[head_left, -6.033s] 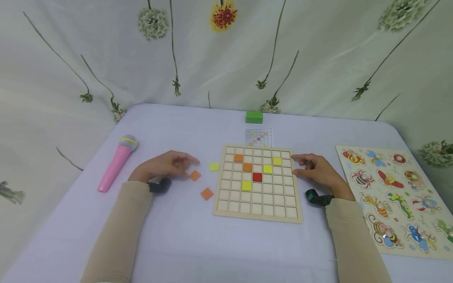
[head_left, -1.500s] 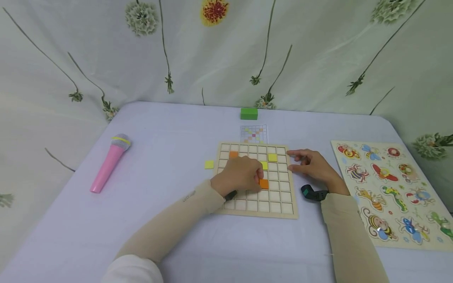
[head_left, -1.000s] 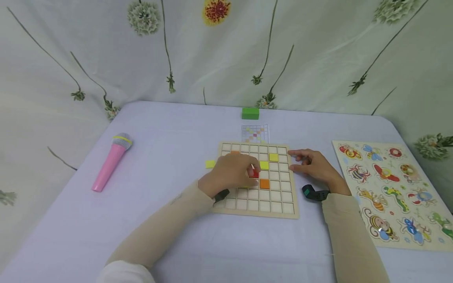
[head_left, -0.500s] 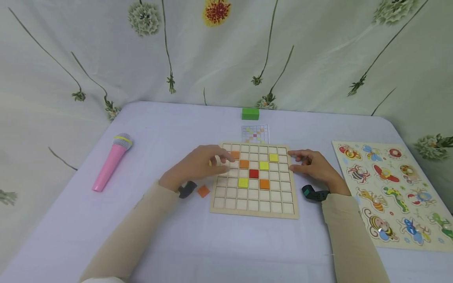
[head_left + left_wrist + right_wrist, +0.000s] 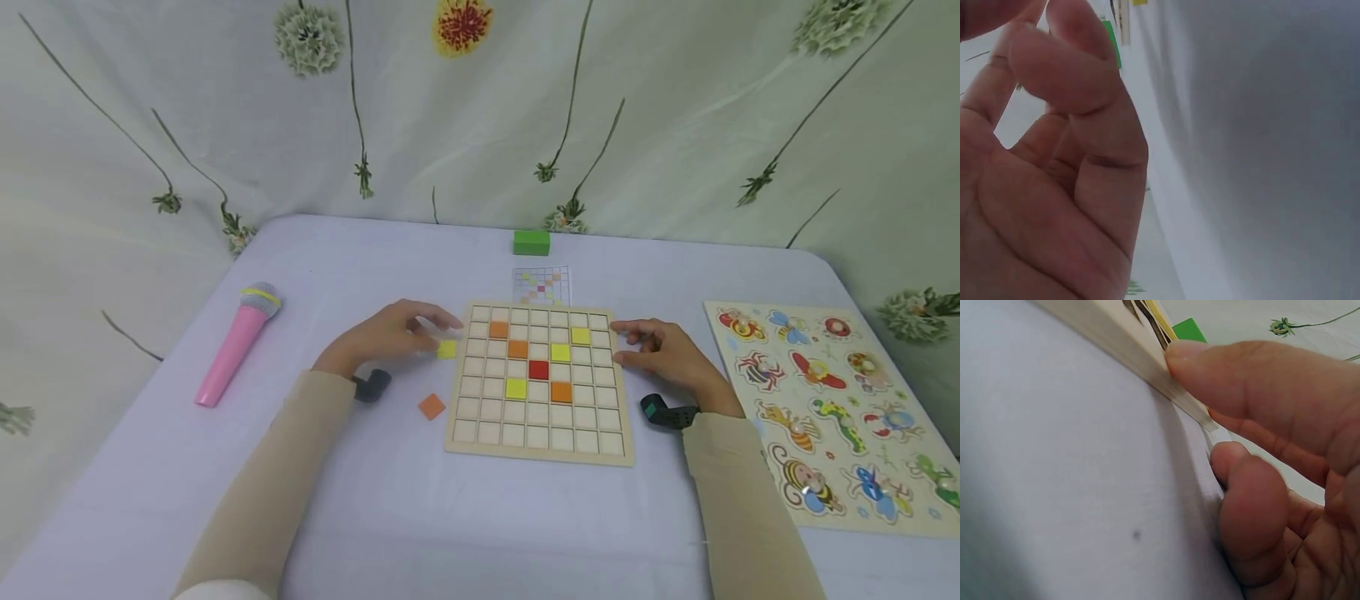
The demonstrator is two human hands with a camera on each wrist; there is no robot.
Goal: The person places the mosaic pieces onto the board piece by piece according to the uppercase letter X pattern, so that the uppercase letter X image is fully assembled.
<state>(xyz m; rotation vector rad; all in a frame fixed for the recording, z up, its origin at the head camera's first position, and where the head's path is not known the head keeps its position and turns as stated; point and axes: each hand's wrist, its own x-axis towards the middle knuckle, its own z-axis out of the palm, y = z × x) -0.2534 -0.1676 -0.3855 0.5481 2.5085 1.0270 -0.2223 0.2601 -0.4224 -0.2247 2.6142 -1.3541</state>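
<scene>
A square wooden grid board (image 5: 540, 414) lies on the table. In its cells sit a red tile (image 5: 538, 370), yellow tiles (image 5: 516, 389) and orange tiles (image 5: 561, 392). My left hand (image 5: 390, 336) hovers left of the board, fingers loosely bent, close to a loose yellow tile (image 5: 447, 349). Nothing shows between its fingers in the left wrist view. A loose orange tile (image 5: 431, 407) lies nearer me. My right hand (image 5: 667, 358) rests at the board's right edge; in the right wrist view one fingertip (image 5: 1188, 359) touches the edge, the other fingers bent below it.
Behind the board lies a printed pattern card (image 5: 542, 283), and behind that a green block (image 5: 531, 242). A pink toy microphone (image 5: 236, 350) lies at the left. An insect puzzle board (image 5: 832, 417) is at the right. A floral cloth (image 5: 480, 142) hangs behind the table.
An orange tile from the left of the board now sits in a cell below and right of the red one. My left hand has drawn back leftward to the yellow tile. My right hand stays put.
</scene>
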